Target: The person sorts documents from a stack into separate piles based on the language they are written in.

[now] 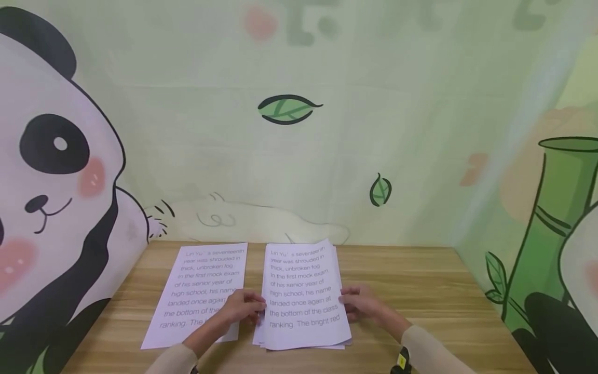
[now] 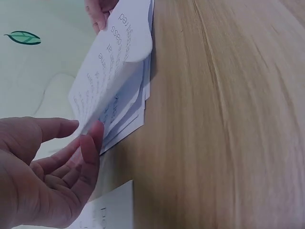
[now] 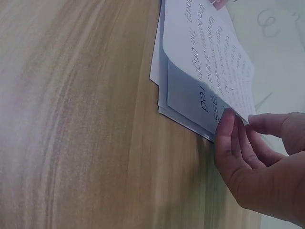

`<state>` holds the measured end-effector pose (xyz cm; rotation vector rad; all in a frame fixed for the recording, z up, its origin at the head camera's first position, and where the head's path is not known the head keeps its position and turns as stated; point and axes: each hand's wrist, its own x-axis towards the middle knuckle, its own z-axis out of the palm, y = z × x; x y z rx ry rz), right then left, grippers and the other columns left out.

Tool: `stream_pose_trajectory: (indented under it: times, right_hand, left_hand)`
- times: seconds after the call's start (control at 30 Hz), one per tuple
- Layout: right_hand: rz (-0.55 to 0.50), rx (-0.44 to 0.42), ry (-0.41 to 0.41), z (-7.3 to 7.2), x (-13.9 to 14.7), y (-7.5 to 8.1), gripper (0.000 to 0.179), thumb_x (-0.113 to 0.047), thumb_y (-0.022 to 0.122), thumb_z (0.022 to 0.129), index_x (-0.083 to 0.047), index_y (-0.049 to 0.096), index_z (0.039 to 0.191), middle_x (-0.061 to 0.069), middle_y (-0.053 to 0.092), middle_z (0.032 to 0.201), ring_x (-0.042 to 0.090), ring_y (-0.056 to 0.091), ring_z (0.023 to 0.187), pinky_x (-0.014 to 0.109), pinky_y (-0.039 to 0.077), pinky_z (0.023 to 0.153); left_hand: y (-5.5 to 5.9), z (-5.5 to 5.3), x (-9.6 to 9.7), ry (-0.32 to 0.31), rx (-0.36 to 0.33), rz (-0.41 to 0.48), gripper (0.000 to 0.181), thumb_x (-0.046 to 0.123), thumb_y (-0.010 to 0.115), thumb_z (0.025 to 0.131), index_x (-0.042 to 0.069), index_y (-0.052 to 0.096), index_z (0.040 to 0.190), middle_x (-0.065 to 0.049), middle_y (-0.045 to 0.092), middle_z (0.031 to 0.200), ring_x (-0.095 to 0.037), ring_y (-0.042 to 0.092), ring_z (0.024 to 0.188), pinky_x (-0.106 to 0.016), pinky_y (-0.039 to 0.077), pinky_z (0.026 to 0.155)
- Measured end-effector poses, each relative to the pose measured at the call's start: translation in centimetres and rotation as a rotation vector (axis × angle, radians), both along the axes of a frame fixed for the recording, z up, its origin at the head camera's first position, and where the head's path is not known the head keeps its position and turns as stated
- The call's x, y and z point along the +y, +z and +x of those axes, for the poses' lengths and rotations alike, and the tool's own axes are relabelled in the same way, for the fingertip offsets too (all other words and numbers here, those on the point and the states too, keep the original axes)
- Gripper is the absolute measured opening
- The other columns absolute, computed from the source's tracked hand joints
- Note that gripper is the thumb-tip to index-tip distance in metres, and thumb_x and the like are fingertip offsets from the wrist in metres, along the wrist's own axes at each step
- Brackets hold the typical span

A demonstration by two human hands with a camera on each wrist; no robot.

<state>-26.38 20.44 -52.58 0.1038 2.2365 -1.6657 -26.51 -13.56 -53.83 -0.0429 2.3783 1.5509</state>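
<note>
A printed sheet of paper (image 1: 301,291) lies uppermost over a stack of papers (image 2: 125,128) on the wooden table. My left hand (image 1: 243,306) pinches its left edge between thumb and fingers. At the opposite edge, my right hand (image 1: 363,302) grips the same sheet, thumb above and fingers beneath. Both wrist views show this sheet bowed up, with a gap to the pages below, whose edges stick out unevenly. Left of the stack, another printed sheet (image 1: 187,291) lies flat, partly covered by my left hand and forearm.
The wooden table (image 1: 420,275) meets a fabric backdrop (image 1: 210,130) printed with pandas, leaves and bamboo. A dark band with a yellow patch (image 1: 402,359) sits at my right wrist.
</note>
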Motion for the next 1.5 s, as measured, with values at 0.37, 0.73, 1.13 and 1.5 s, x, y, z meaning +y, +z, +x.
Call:
stream_pose_trajectory:
  times: [0.37, 0.73, 1.13, 1.5]
  right_hand:
    - [-0.061, -0.001, 0.038, 0.0, 0.4, -0.3, 0.048, -0.005, 0.060, 0.097, 0.016, 0.047, 0.138, 0.022, 0.073, 0.111, 0.027, 0.075, 0.093, 0.041, 0.064, 0.080]
    - [-0.081, 0.008, 0.041, 0.3, 0.5, 1.1, 0.049, -0.010, 0.064, 0.096, 0.012, 0.051, 0.139, 0.021, 0.074, 0.113, 0.025, 0.075, 0.095, 0.036, 0.064, 0.078]
    - [-0.133, 0.054, 0.020, 1.5, -0.7, 3.0, 0.054, -0.010, 0.065, 0.096, 0.013, 0.046, 0.141, 0.022, 0.071, 0.115, 0.022, 0.074, 0.095, 0.039, 0.063, 0.084]
    - [-0.140, 0.099, -0.076, 2.3, -2.7, 4.8, 0.047, -0.008, 0.065, 0.095, 0.009, 0.053, 0.138, 0.022, 0.070, 0.115, 0.022, 0.073, 0.092, 0.042, 0.063, 0.086]
  left_hand:
    - [-0.8, -0.3, 0.1, 0.027, -0.080, 0.172, 0.045, 0.004, 0.070, 0.089, -0.013, 0.058, 0.129, -0.011, 0.076, 0.087, -0.015, 0.070, 0.068, -0.028, 0.061, 0.064]
    - [0.6, 0.1, -0.8, 0.002, -0.047, 0.203, 0.045, 0.010, 0.066, 0.091, -0.010, 0.059, 0.130, -0.011, 0.077, 0.094, -0.015, 0.071, 0.076, -0.028, 0.059, 0.068]
    - [2.1, 0.5, -1.8, 0.116, 0.027, 0.241, 0.043, 0.014, 0.063, 0.094, -0.006, 0.060, 0.133, -0.006, 0.076, 0.091, -0.015, 0.068, 0.074, -0.030, 0.058, 0.071]
    - [2.8, 0.8, -2.8, 0.181, 0.071, 0.290, 0.041, 0.013, 0.063, 0.096, -0.005, 0.060, 0.133, -0.008, 0.077, 0.095, -0.017, 0.069, 0.079, -0.028, 0.056, 0.069]
